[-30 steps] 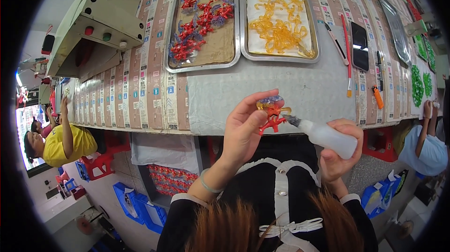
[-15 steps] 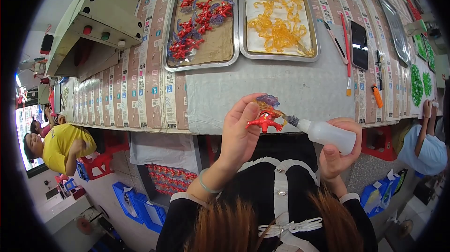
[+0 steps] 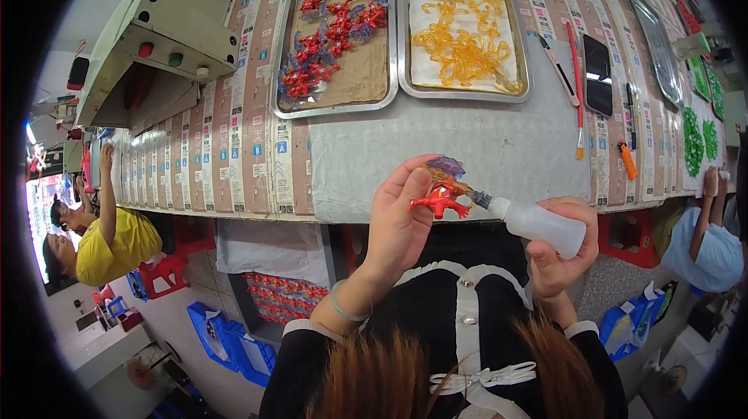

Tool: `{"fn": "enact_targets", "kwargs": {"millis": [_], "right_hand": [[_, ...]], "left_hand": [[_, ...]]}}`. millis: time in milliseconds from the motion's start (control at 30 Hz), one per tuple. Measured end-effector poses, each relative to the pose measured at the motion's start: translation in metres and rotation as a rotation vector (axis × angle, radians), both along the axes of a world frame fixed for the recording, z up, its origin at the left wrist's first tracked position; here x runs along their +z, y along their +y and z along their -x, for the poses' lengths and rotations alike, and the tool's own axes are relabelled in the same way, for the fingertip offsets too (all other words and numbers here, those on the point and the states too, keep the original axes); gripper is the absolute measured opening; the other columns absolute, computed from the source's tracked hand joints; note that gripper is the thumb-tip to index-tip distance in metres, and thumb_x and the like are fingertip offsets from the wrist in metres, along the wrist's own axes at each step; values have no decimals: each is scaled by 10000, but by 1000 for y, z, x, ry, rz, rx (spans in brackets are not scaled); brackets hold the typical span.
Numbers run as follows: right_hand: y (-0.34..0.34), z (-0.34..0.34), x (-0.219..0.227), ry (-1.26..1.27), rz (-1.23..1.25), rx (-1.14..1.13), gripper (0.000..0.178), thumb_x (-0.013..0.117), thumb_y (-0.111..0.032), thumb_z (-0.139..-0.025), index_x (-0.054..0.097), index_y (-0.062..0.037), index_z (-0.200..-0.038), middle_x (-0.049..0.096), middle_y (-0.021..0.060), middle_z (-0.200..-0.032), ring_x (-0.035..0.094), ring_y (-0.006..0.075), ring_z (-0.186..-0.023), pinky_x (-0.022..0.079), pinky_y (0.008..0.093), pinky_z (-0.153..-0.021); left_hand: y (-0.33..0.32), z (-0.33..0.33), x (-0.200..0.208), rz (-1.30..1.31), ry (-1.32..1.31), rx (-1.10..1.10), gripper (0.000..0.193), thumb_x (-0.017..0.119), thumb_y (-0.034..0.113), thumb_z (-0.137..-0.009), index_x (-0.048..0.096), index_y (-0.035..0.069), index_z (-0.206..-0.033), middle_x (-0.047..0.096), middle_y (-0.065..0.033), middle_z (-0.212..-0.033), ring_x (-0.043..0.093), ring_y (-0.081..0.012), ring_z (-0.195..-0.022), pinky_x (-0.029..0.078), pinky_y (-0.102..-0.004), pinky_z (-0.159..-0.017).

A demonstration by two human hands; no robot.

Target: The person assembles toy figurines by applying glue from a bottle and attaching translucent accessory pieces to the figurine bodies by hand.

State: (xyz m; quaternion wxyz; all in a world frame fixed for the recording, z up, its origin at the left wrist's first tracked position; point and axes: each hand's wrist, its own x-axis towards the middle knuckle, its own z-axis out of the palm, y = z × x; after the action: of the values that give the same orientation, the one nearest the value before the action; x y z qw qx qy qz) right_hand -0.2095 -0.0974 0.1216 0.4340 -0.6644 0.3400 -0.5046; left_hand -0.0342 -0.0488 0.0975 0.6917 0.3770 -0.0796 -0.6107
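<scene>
Between the thumb and fingers of my left hand is a small red figurine with a translucent purple and yellow piece at its top. My right hand is wrapped round a white squeeze bottle, tilted so that its dark tip points left. That tip meets or nearly touches the figurine's right side; the exact contact is too small to tell. Both hands are held just off the table's near edge. Beyond them lie a metal tray of red and purple figurines and a metal tray of translucent yellow looped pieces.
A grey sheet covers the table before me. On the right lie a red-handled brush, a craft knife, a phone and an orange-handled tool. A beige machine stands left. People sit at both sides.
The squeeze bottle and my right hand have shifted slightly left and up, while the figurine has turned a little. At the far left, the person in yellow has raised an arm toward the table.
</scene>
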Motion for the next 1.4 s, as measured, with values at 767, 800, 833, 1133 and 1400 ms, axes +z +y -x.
{"fn": "enact_targets", "kwargs": {"millis": [767, 800, 833, 1133, 1400], "right_hand": [[-32, 4, -25, -435, -408, -189, 405, 622, -112, -751, 391, 20, -1057, 489, 94, -969, 517, 166, -829, 437, 252, -686], [-41, 7, -36, -266, -417, -272, 379, 596, -58, -760, 384, 22, -1064, 491, 95, -969, 515, 167, -847, 441, 258, -709], [-50, 8, -50, -266, -416, -268, 379, 596, -58, -760, 384, 22, -1064, 491, 95, -969, 515, 167, -847, 441, 258, -709], [-56, 19, -91, 540, 116, -634, 439, 644, -124, -727, 411, 46, -1058, 458, 148, -1043, 467, 244, -951, 380, 349, -829], [-17, -39, -21, 403, 408, 56, 465, 719, -145, -564, 524, -30, -970, 485, 90, -926, 447, 268, -843, 374, 353, -745]], "left_hand": [[0, -3, -1, -1, 105, 28, 300, 434, 208, -884, 451, -32, -1064, 557, -114, -971, 563, -164, -863, 447, -278, -766], [2, -3, -1, 1, 103, 31, 300, 434, 208, -884, 451, -32, -1064, 557, -114, -971, 563, -164, -863, 447, -278, -766], [4, -3, -4, 9, 86, 11, 325, 412, 242, -889, 435, -19, -1081, 539, -142, -1009, 556, -210, -890, 446, -307, -784], [-1, 0, 0, 1, 164, -27, 324, 418, 246, -886, 426, 0, -1096, 528, -141, -1029, 537, -235, -938, 439, -314, -792], [-4, 8, 3, -22, 193, -62, 255, 463, 173, -872, 458, 7, -1065, 553, -91, -977, 545, -132, -854, 438, -257, -762]]}}
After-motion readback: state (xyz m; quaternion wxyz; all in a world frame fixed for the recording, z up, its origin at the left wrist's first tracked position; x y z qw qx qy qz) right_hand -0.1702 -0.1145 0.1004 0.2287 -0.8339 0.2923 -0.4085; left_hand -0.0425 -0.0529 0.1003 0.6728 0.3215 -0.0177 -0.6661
